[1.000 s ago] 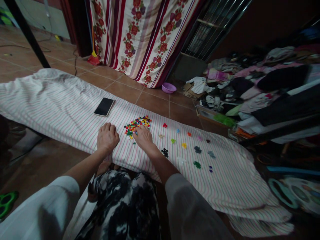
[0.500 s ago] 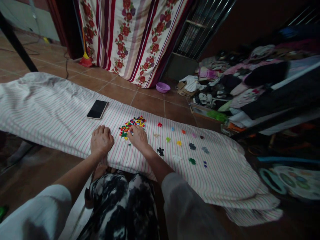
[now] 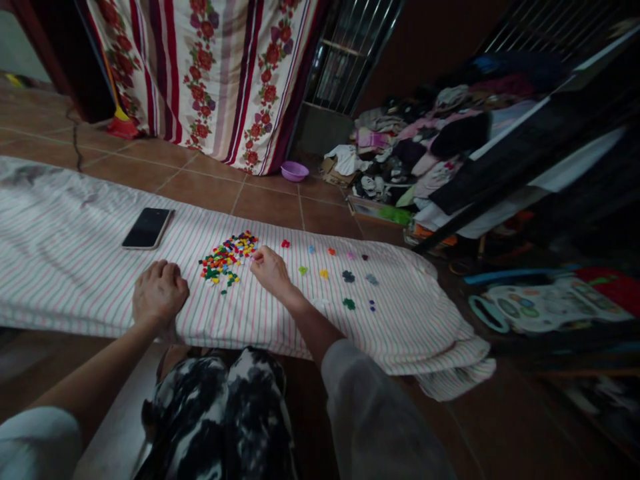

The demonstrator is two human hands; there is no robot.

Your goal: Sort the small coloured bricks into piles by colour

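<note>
A heap of small multicoloured pieces (image 3: 227,257) lies on the striped cloth (image 3: 210,320). Just right of the heap is my right hand (image 3: 271,272), its fingers pinched together; what they hold is too small to name. My left hand (image 3: 159,292) rests on the cloth left of the heap, fingers curled in. Small single-colour groups lie to the right: red (image 3: 285,244), light green (image 3: 303,271), yellow (image 3: 324,273), dark grey (image 3: 349,276), grey (image 3: 371,279), dark green (image 3: 349,304), blue (image 3: 372,305) and others. My right forearm hides part of the cloth.
A phone (image 3: 147,228) lies on the cloth at the left. Beyond the cloth's far edge are a purple basin (image 3: 295,171), a floral curtain (image 3: 225,80) and a red broom (image 3: 123,127). Clothes (image 3: 400,143) are piled at the back right.
My right hand has moved off the heap toward the single-colour groups, still pinched. The camera view has turned to the right. My left hand stays curled on the cloth.
</note>
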